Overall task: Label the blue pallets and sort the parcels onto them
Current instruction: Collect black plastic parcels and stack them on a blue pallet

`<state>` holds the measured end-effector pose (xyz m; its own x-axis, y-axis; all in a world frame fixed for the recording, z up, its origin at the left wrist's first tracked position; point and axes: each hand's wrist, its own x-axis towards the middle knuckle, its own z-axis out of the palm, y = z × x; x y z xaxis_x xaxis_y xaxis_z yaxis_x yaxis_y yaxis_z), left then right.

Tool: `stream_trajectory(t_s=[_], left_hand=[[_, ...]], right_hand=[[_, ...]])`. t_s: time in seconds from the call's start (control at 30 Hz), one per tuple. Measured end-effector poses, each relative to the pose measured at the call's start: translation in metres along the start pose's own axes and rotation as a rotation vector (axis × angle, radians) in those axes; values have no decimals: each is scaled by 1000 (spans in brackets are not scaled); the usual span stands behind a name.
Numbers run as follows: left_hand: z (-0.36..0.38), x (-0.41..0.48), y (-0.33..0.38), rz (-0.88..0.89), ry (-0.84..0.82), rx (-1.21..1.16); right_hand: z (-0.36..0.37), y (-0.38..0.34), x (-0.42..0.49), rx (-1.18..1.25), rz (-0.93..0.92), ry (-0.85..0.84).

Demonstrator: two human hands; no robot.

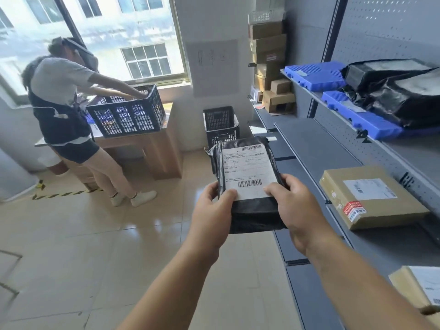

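I hold a black plastic-wrapped parcel [247, 177] with a white shipping label in front of me, above the floor. My left hand [212, 210] grips its lower left edge and my right hand [297, 210] grips its lower right edge, thumbs on the label. Two blue pallets lie on the upper grey shelf at the right: the far pallet [314, 73] carries only a small label, while the near pallet [357, 116] carries black bagged parcels [402, 91]. A brown cardboard parcel [371, 196] sits on the lower shelf beside my right hand.
Another person [64, 110] bends over a black crate [126, 113] on a wooden desk at the left. A second black crate [221, 125] stands on the floor ahead. Stacked cartons [269, 55] fill the far shelf end. Another carton [421, 289] lies at the lower right.
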<state>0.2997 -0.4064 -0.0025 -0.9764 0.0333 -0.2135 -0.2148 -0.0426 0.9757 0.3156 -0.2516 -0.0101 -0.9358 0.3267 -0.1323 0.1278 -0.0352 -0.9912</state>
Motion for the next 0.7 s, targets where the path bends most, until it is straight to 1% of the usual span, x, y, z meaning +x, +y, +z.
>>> stream_trajectory(t_s=[0.2, 0.37, 0.53, 0.7], left_hand=[[32, 86, 28, 14, 67, 8], [43, 157, 43, 14, 77, 13], [51, 242, 62, 28, 6, 13], [61, 333, 92, 45, -131, -2]], right_hand=[[2, -22, 100, -14, -14, -53], [12, -31, 169, -14, 1, -56], [27, -45, 243, -23, -22, 1], [44, -69, 315, -6, -65, 114]])
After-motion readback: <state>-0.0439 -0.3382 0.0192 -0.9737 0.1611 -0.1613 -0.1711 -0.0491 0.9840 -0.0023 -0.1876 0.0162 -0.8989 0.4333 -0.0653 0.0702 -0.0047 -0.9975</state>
